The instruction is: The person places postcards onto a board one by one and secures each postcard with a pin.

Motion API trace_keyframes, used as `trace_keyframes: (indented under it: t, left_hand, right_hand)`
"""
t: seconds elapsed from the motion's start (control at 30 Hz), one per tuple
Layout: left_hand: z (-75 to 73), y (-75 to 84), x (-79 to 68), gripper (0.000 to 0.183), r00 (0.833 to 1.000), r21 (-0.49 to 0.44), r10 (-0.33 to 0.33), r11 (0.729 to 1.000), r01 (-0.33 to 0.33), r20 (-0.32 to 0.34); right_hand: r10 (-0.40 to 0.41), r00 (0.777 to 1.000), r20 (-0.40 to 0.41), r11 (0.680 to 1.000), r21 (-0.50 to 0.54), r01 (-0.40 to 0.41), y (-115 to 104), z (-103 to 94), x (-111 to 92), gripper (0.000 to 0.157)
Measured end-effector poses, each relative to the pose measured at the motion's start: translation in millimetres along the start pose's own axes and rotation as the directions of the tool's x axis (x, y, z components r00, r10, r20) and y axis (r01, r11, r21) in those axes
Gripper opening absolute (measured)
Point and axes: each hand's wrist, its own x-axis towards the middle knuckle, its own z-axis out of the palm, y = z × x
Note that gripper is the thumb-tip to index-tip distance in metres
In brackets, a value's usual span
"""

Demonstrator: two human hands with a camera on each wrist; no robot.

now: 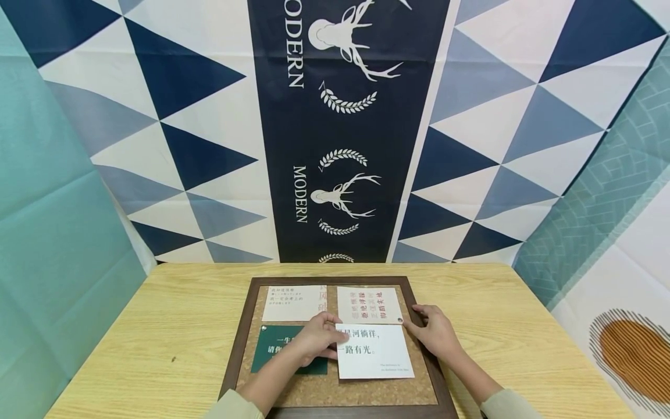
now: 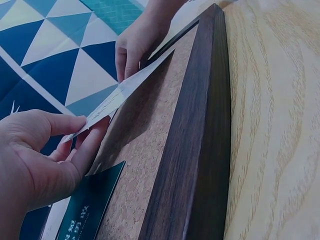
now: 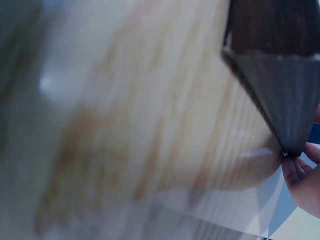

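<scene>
My left hand pinches the left edge of a white card with dark green lettering. In the left wrist view this card is tilted, with its near part raised off the cork board. My right hand rests at the right side of the board's dark wooden frame, fingers over the rail and thumb close to a round pin. That pin sits at the lower right corner of a card with red and black lettering. A dark green card lies below my left hand.
A cream card lies at the board's upper left. Another pin marks the green card's corner. The board lies on a light wooden table, with a patterned cloth hanging behind it.
</scene>
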Motion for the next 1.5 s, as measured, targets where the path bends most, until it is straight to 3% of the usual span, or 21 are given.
trace_keyframes:
  t: [0.2, 0.5, 0.8, 1.03, 1.5]
  left_hand:
    - [1.1, 0.0, 0.5, 0.033, 0.999, 0.063, 0.020, 0.998, -0.019, -0.029]
    - [0.5, -2.8, 2.6, 0.031, 0.989, 0.184, 0.142, 0.974, -0.133, -0.034]
    - [1.5, 3.4, -3.0, 0.027, 0.978, 0.362, 0.203, 0.917, -0.171, -0.051]
    - [3.8, 2.9, -1.3, 0.023, 0.962, 0.514, 0.258, 0.839, -0.178, -0.087]
    - [6.6, 3.3, -0.5, 0.025, 0.964, 0.628, 0.249, 0.766, -0.135, -0.097]
  right_hand:
    - [-0.003, 1.000, -0.006, 1.000, -0.003, 0.003, 0.2, 0.7, 0.7, 0.050]
    - [-0.007, 1.000, -0.010, 1.000, -0.006, 0.007, 1.6, 1.1, 2.4, 0.048]
    - [-0.005, 1.000, -0.012, 1.000, -0.008, 0.005, 2.2, 1.6, 2.5, 0.048]
    - [-0.007, 1.000, -0.009, 1.000, -0.002, 0.007, 3.1, 1.4, 1.2, 0.049]
    - [-0.005, 1.000, -0.004, 1.000, 0.008, 0.005, 0.5, 1.0, -0.3, 0.048]
